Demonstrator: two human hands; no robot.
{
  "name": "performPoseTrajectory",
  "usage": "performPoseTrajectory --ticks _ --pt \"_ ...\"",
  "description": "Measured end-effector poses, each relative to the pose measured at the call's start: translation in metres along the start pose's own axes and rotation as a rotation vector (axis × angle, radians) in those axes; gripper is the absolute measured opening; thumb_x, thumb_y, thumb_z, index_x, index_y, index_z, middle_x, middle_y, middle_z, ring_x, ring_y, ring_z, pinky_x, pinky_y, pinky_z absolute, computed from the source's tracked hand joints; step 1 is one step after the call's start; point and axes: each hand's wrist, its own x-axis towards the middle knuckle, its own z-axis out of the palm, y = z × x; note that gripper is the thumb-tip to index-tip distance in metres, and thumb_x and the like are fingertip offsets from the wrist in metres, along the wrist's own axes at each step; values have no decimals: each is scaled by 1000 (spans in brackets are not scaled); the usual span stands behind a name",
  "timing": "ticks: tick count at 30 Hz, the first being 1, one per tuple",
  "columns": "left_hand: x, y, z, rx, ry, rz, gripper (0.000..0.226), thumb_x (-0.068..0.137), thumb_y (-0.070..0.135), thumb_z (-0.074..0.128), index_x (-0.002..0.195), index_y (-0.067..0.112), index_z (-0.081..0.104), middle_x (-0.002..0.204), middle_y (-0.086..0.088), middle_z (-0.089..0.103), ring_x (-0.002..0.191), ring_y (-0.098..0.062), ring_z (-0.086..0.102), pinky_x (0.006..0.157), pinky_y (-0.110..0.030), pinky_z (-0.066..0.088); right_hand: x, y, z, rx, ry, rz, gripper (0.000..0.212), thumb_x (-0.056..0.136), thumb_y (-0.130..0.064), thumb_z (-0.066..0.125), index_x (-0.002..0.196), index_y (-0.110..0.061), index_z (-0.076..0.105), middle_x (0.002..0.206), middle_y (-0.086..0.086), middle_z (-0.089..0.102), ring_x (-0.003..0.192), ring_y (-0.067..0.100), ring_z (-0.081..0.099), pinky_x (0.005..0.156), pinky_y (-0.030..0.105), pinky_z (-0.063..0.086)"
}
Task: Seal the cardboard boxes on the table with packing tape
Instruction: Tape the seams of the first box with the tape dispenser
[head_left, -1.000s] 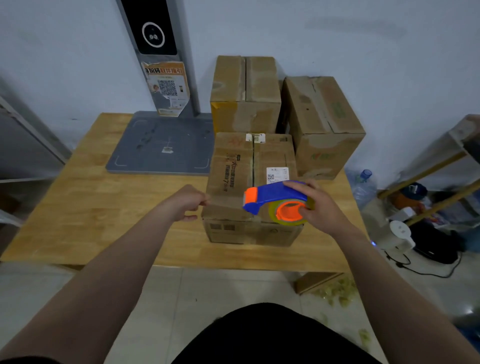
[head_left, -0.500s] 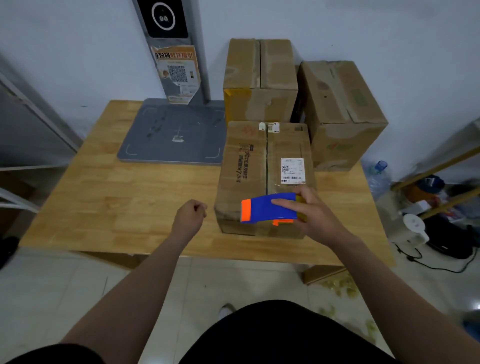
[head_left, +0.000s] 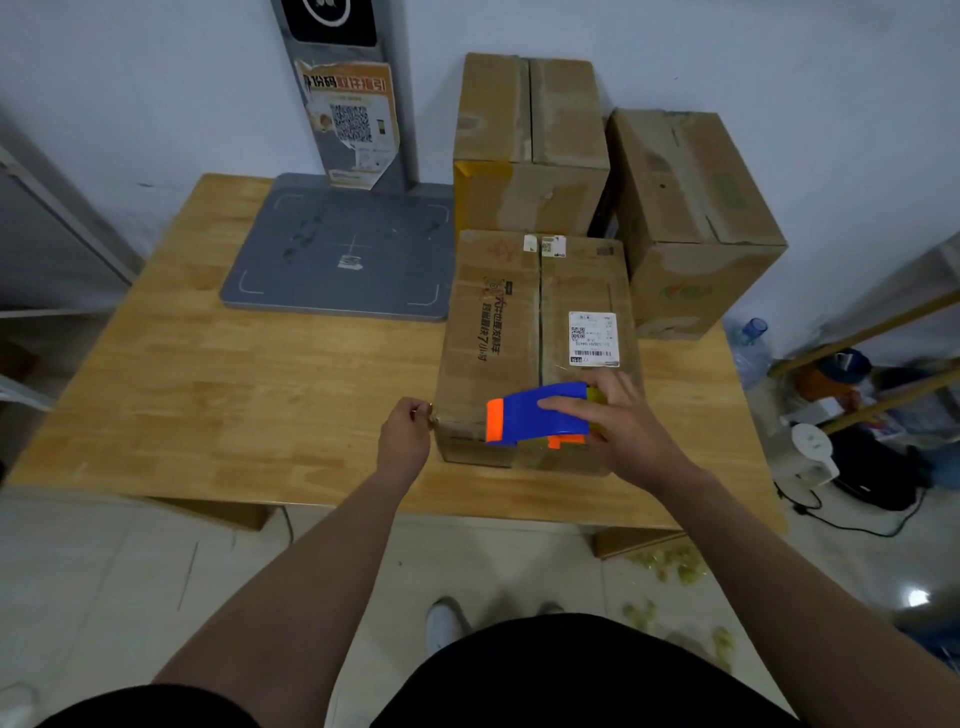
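Listener: Change, please. What differs from a second ago?

Operator: Tape dispenser (head_left: 537, 413), blue with an orange nose, was held up on its side then, its orange hub facing me. Now it lies flat and low over the near end of the front box (head_left: 498, 322), nose pointing left. My right grip (head_left: 618, 431) wraps it from the right, fingers curled over the blue top.

Listener: And the other hand?

Operator: My left grip (head_left: 404, 441) has closed in. Half a second ago it hung apart from the box, over the counter (head_left: 260, 389). Now it sits against the box's near-left top corner, fingers curled. Thumb and forefinger pinch a small pale scrap that I take to be the tape end (head_left: 430, 410). Any strip between it and the nose is too clear to make out, so I cannot swear to it.

Listener: Where does the box stand?

Operator: On the right part of the wooden counter, near its front edge, flaps folded shut. Its centre seam (head_left: 540, 312) runs away from me, with a white shipping label (head_left: 594, 339) to the right of it. Two more boxes stand behind, one straight behind (head_left: 530, 145) and one to the right rear (head_left: 691, 208). A grey platform (head_left: 343, 249) lies to their left.

Listener: What does that mean for the job?

Operator: My reading is that the lining-up is over and a strip is starting across the near end, anchored at the left corner. Whether the centre seam already carries tape, I cannot tell.
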Motion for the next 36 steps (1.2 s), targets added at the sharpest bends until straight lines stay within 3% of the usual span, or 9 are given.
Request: performPoseTrajectory --ticks 5,10,12,15,20,24,27,31,36 --pt "-3 -5 22 -56 80 15 18 111 19 35 101 18 50 94 -8 61 90 -36 59 70 -40 42 3 -1 4 46 18 20 69 85 1 73 133 -46 57 128 1 44 121 22 37 100 44 40" --pt "-4 1 24 -60 72 -184 43 110 29 41 152 31 34 132 -13 41 114 -40 46 100 -50 38 6 -1 2 62 20 24 66 85 0 71 132 -45 58 124 1 43 118 21 34 98 46 37" --pt "-1 0 18 -49 67 -220 43 108 33 46 149 19 37 141 -18 41 119 -45 50 100 -49 38 6 0 2 54 21 27 69 85 1 71 133 -46 56 124 1 43 118 21 34 97 48 39" --pt "-4 5 9 -97 103 -36 35 108 32 47 125 4 58 114 -8 60 106 -30 61 84 -38 46 6 2 4 41 20 28 72 85 1 71 134 -47 53 124 0 43 118 22 36 96 53 40" --pt "-1 2 18 -147 -136 53 74 80 69 73 133 20 58 125 -1 59 108 -15 63 89 -40 59 7 5 4 38 10 35 72 86 -1 69 136 -49 49 124 0 43 118 24 37 95 56 41" --pt "-5 8 10 -112 -163 126 57 79 51 83 128 29 64 117 4 67 107 -16 66 88 -40 59 7 6 4 33 4 31 76 85 0 69 137 -51 46 124 -1 42 118 24 38 95 56 40" --pt "-6 12 0 -140 -153 130 56 86 27 82 137 18 63 114 7 67 103 -16 67 80 -26 56 5 8 4 34 5 29 78 84 0 69 137 -51 45 125 -3 40 120 24 38 97 55 39" --pt "0 3 -15 -137 -188 94 59 86 25 81 141 16 61 125 6 70 103 -7 69 75 -7 48 5 12 4 42 -11 37 76 86 -2 68 138 -52 45 126 -3 40 121 22 37 99 55 37" --pt "-4 7 -22 -141 -225 96 48 95 24 72 141 16 61 131 3 68 114 -15 64 77 -16 52 5 13 5 55 -10 24 73 86 -3 68 139 -49 49 125 -1 40 120 24 37 98 54 38"
